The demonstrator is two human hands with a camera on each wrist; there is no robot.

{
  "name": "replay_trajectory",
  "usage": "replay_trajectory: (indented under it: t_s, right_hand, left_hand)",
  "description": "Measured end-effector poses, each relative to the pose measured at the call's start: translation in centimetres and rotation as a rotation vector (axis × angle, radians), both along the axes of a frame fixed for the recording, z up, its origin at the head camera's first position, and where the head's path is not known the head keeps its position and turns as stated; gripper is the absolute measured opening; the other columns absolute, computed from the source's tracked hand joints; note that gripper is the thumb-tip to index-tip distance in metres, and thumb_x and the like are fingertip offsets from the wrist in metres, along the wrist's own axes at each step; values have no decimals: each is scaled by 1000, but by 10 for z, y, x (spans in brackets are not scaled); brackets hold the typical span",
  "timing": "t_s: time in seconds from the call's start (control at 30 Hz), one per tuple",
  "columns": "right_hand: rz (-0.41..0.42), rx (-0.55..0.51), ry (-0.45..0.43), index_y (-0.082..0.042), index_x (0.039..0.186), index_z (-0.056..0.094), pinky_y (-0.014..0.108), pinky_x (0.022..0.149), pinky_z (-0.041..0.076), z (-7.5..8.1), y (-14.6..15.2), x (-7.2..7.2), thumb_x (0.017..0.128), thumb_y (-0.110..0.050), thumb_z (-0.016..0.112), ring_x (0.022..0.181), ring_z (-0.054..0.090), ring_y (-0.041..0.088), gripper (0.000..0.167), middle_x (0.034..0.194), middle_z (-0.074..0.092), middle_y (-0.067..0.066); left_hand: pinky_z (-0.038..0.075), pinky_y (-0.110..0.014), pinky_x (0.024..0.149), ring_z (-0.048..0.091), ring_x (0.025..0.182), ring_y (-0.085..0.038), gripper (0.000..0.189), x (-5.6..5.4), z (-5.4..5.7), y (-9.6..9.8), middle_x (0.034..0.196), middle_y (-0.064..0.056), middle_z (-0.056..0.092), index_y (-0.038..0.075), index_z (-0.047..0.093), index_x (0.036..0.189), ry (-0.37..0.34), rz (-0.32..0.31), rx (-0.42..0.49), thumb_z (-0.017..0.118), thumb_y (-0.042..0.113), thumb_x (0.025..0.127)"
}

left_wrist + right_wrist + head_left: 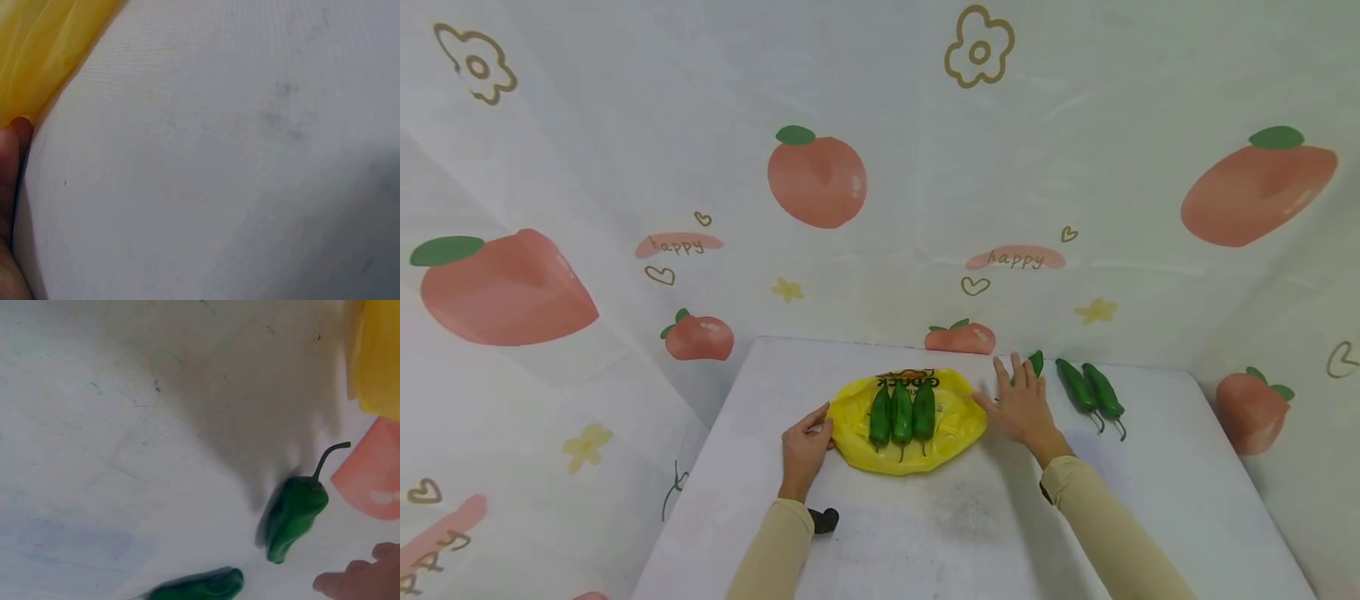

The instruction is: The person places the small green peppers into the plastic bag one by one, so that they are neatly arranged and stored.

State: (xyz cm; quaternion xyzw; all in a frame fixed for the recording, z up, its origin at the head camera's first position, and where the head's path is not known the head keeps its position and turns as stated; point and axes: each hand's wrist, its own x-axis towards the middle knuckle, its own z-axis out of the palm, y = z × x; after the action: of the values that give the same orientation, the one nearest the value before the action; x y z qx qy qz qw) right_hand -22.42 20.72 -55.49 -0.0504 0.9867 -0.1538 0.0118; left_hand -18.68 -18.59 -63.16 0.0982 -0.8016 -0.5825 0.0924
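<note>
A yellow plastic bag (850, 454) with dark print lies on the white table, and three green peppers (902, 414) rest side by side on it, stems toward me. My left hand (805, 450) pinches the bag's left edge between thumb and fingers. In the left wrist view, its fingertips (22, 129) meet the yellow plastic. My right hand (1021, 404) reaches past the bag's right side with fingers spread, holding nothing. Behind its fingers, another green pepper (1037, 362) is partly hidden. The right wrist view shows this pepper (297, 515) lying on the table, apart from my fingertips.
Two more green peppers (1090, 390) lie together at the back right of the white table (925, 550). A white cloth backdrop (895, 275) printed with peaches and flowers hangs behind the table and along both sides. A black object (825, 521) shows beside my left wrist.
</note>
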Motion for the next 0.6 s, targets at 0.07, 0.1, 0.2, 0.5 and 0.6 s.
replay_trajectory:
  t_s: [0.07, 0.1, 0.2, 0.5, 0.6]
  right_hand:
    - [-5, -16, -5, -4, 163, 17, 75, 121, 12, -1, 4, -1, 100, -62, 47, 153, 6, 57, 91, 167, 7, 32]
    - [-7, -25, -6, -2, 162, 18, 75, 121, 13, -1, 6, -1, 100, -61, 48, 152, 6, 58, 90, 167, 7, 33]
    - [-14, -44, -5, 0, 161, 18, 72, 123, 15, -2, 12, -2, 101, -59, 48, 151, 8, 60, 89, 165, 6, 35]
    - [-84, -159, -49, 2, 161, 13, 72, 121, 20, -10, 25, -8, 101, -57, 50, 150, 8, 59, 92, 165, 0, 36]
    - [-99, -195, -67, 2, 161, 11, 73, 119, 23, -13, 28, -10, 101, -55, 52, 149, 7, 60, 92, 165, -2, 36]
  left_hand:
    - [60, -21, 60, 70, 64, -12, 32, 0, 0, 1, 115, -8, 76, 26, 74, 126, -3, 3, 3, 71, 22, 94]
    - [60, -21, 60, 70, 64, -12, 32, 0, -1, 1, 115, -8, 76, 26, 74, 126, -5, 4, 3, 71, 22, 94]
    - [60, -21, 61, 70, 64, -11, 32, 0, -1, 2, 116, -7, 76, 27, 74, 126, -12, 7, 3, 71, 22, 95]
    - [60, -19, 60, 69, 62, -10, 33, 0, 2, 3, 116, -8, 76, 25, 74, 127, -16, 22, -8, 71, 21, 94]
    - [60, -19, 59, 69, 61, -9, 33, 1, 1, 3, 116, -9, 76, 24, 74, 127, -1, 27, -16, 71, 19, 94]
